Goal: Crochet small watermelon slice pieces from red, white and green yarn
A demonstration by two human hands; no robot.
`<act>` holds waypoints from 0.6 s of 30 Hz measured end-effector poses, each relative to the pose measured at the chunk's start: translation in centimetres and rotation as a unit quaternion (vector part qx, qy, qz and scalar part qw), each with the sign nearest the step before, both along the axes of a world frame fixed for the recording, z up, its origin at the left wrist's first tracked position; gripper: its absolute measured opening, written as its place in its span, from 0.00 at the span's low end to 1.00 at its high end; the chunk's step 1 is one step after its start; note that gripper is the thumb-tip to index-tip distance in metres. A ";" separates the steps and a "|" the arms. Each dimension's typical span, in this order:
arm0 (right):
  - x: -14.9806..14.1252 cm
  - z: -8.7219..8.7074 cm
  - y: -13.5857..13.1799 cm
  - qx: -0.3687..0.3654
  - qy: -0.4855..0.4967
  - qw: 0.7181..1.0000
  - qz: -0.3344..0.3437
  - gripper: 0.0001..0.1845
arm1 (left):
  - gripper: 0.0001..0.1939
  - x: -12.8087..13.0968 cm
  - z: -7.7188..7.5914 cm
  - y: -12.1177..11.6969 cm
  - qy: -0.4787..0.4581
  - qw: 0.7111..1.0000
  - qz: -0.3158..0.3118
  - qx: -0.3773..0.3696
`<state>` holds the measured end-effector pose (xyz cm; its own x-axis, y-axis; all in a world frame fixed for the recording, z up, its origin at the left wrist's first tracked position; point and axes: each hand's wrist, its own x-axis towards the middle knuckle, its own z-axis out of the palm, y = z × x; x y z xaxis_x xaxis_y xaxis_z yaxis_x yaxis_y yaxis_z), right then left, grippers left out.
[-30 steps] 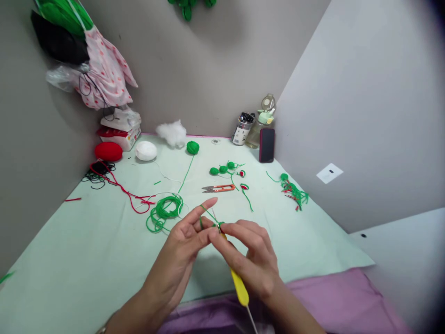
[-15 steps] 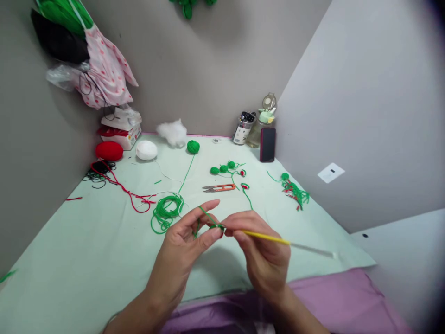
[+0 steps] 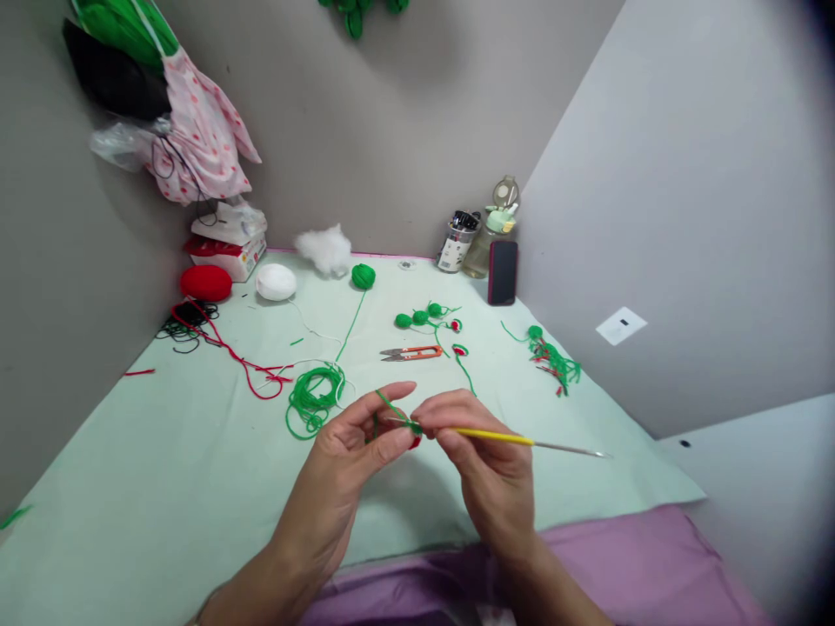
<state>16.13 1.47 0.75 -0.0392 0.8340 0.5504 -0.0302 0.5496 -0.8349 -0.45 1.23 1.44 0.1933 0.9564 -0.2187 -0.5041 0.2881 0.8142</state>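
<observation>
My left hand [image 3: 356,452] pinches a tiny green crochet piece [image 3: 410,425] between thumb and fingers, with green yarn looped over its raised forefinger. My right hand [image 3: 486,461] grips a yellow-handled crochet hook [image 3: 515,440], its hook end at the green piece and its metal tail pointing right. A loose coil of green yarn [image 3: 314,396] lies on the mint cloth [image 3: 163,487] just left of my hands. The strand runs up to a small green yarn ball [image 3: 363,276].
Orange snips [image 3: 410,353] lie beyond my hands. Small green crocheted balls [image 3: 421,317] and a pile of green-red pieces [image 3: 551,356] sit further back. Red [image 3: 205,283] and white yarn balls [image 3: 275,282], stuffing [image 3: 323,248], a phone [image 3: 502,272], a bottle and a cup stand by the wall.
My right hand turned the hook from pointing towards me to lying level and pointing right. Both hands have stayed close together at the green piece.
</observation>
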 end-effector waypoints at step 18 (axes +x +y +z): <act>0.1 -0.3 0.3 -0.070 0.078 0.994 0.029 0.08 | 0.19 0.4 0.0 -0.2 -0.001 1.000 -0.017 -0.007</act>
<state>16.21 1.79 0.49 -0.0128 0.9016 0.4325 -0.1936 0.4221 -0.8856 0.00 0.98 1.45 0.2257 0.9462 -0.2321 -0.4958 0.3166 0.8086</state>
